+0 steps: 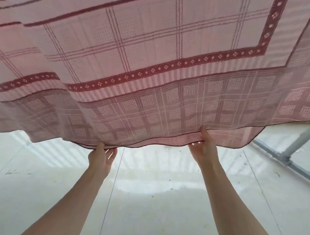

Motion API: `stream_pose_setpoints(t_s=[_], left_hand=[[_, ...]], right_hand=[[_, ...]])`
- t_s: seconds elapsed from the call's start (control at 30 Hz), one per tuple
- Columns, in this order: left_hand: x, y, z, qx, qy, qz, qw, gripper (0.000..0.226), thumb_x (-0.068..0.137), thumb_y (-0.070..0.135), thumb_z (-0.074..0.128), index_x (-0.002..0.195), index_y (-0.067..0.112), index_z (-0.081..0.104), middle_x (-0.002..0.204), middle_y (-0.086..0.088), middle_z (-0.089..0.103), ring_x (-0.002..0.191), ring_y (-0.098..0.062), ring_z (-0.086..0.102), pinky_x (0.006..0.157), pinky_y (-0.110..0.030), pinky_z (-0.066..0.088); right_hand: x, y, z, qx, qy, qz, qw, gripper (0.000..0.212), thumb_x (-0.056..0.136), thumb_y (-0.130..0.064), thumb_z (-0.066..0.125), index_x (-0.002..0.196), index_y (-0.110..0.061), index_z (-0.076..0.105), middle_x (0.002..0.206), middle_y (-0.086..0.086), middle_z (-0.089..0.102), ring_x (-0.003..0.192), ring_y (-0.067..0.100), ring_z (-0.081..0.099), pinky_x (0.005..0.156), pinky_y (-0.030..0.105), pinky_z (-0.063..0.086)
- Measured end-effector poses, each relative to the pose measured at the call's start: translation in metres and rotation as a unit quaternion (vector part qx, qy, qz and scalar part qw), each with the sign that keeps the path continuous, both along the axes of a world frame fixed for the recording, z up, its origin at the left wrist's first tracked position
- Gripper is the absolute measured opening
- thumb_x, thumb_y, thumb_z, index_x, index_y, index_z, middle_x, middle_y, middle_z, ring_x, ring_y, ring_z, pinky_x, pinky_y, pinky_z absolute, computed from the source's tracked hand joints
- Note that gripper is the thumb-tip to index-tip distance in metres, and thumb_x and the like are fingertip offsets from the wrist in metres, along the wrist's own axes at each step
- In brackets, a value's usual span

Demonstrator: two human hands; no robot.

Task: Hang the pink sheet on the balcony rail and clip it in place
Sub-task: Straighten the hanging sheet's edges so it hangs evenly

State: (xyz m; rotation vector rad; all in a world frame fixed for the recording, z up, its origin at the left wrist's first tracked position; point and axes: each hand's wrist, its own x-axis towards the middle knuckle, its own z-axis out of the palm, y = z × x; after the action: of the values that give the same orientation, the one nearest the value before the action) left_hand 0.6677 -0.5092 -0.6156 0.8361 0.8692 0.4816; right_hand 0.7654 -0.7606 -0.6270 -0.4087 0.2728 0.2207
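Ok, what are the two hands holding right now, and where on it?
Both hold the pink sheet by its lower hem: the left hand pinches the edge left of centre, the right hand grips it further right.

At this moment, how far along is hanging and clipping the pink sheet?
Done: the pink sheet is draped, its lower edge hanging free. In hand: the left hand and right hand pinch that hem, apparently straightening it. Left: clipping; no clips show. The grey metal rail shows only at right.
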Motion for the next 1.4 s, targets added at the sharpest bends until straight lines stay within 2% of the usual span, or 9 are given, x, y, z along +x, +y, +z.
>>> stream_pose_setpoints(t_s=[0.2,0.3,0.43,0.57,0.67,0.9,1.07,1.17,1.4], left_hand=[[0.020,-0.006,-0.012,-0.027,-0.052,-0.070,0.996,0.016,0.091,0.008,0.047,0.076,0.007,0.051,0.081,-0.007,0.059,0.075,-0.018,0.060,0.066,-0.027,0.051],[0.022,-0.005,-0.012,-0.020,-0.046,-0.088,0.995,0.016,0.090,0.005,0.044,0.076,0.008,0.052,0.081,-0.007,0.061,0.076,-0.018,0.062,0.068,-0.028,0.050],[0.026,0.002,-0.011,-0.030,-0.047,-0.084,0.995,0.015,0.088,0.003,0.046,0.076,0.009,0.052,0.080,-0.004,0.056,0.079,-0.018,0.057,0.070,-0.029,0.049],[0.025,0.000,-0.005,-0.031,-0.058,-0.085,0.994,0.017,0.088,0.000,0.046,0.075,0.010,0.051,0.078,-0.004,0.055,0.078,-0.017,0.058,0.072,-0.030,0.049],[0.022,-0.002,0.000,-0.051,-0.067,-0.099,0.992,0.018,0.087,-0.002,0.046,0.073,0.009,0.051,0.077,-0.005,0.056,0.077,-0.017,0.059,0.072,-0.030,0.049],[0.006,0.005,0.004,-0.214,-0.223,-0.081,0.948,0.009,0.085,0.014,0.054,0.092,0.018,0.053,0.094,0.002,0.061,0.097,-0.016,0.060,0.095,-0.037,0.044],[0.006,0.017,0.005,-0.220,-0.231,-0.020,0.947,0.012,0.085,0.005,0.056,0.092,0.015,0.055,0.098,-0.002,0.058,0.088,-0.015,0.061,0.083,-0.030,0.050],[0.007,0.022,0.000,-0.167,-0.206,-0.044,0.963,0.010,0.087,0.006,0.055,0.085,0.016,0.055,0.094,0.001,0.054,0.089,-0.012,0.059,0.076,-0.028,0.051],[0.016,0.016,0.000,-0.120,-0.168,-0.092,0.974,0.013,0.090,0.003,0.053,0.085,0.015,0.055,0.097,0.001,0.060,0.094,-0.012,0.059,0.083,-0.030,0.049]], right_hand=[[-0.005,-0.015,0.000,-0.041,0.036,-0.073,0.996,0.015,0.092,-0.003,0.049,0.093,-0.013,0.061,0.089,-0.001,0.068,0.090,0.016,0.064,0.081,0.036,0.053],[-0.014,-0.012,-0.003,-0.049,0.067,-0.091,0.992,0.012,0.093,-0.005,0.050,0.094,-0.013,0.058,0.092,-0.002,0.061,0.091,0.014,0.060,0.084,0.035,0.051],[-0.020,-0.016,-0.004,-0.062,0.081,-0.113,0.988,0.014,0.093,-0.004,0.049,0.086,-0.013,0.056,0.086,-0.003,0.053,0.081,0.010,0.056,0.072,0.030,0.048],[-0.021,-0.019,-0.007,-0.065,0.086,-0.124,0.986,0.011,0.093,-0.005,0.049,0.089,-0.012,0.056,0.094,-0.002,0.055,0.090,0.010,0.056,0.087,0.031,0.044],[-0.022,-0.024,-0.010,-0.055,0.089,-0.131,0.986,0.013,0.092,-0.001,0.049,0.086,-0.010,0.056,0.095,-0.001,0.057,0.091,0.012,0.057,0.080,0.031,0.048],[-0.001,-0.035,-0.015,-0.012,0.091,-0.105,0.990,0.014,0.084,-0.005,0.055,0.092,-0.016,0.055,0.092,-0.005,0.057,0.085,0.009,0.058,0.071,0.031,0.047],[0.000,-0.039,-0.019,-0.018,0.082,-0.119,0.989,0.005,0.092,-0.010,0.053,0.088,-0.013,0.056,0.091,-0.003,0.055,0.082,0.008,0.055,0.068,0.027,0.046],[-0.002,-0.036,-0.015,-0.032,0.077,-0.123,0.989,0.009,0.092,-0.010,0.053,0.085,-0.011,0.057,0.091,-0.003,0.057,0.083,0.007,0.055,0.068,0.024,0.046],[-0.006,-0.031,-0.004,-0.013,0.093,-0.125,0.988,0.009,0.093,-0.007,0.051,0.088,-0.009,0.058,0.092,-0.001,0.059,0.084,0.010,0.057,0.067,0.026,0.047]])
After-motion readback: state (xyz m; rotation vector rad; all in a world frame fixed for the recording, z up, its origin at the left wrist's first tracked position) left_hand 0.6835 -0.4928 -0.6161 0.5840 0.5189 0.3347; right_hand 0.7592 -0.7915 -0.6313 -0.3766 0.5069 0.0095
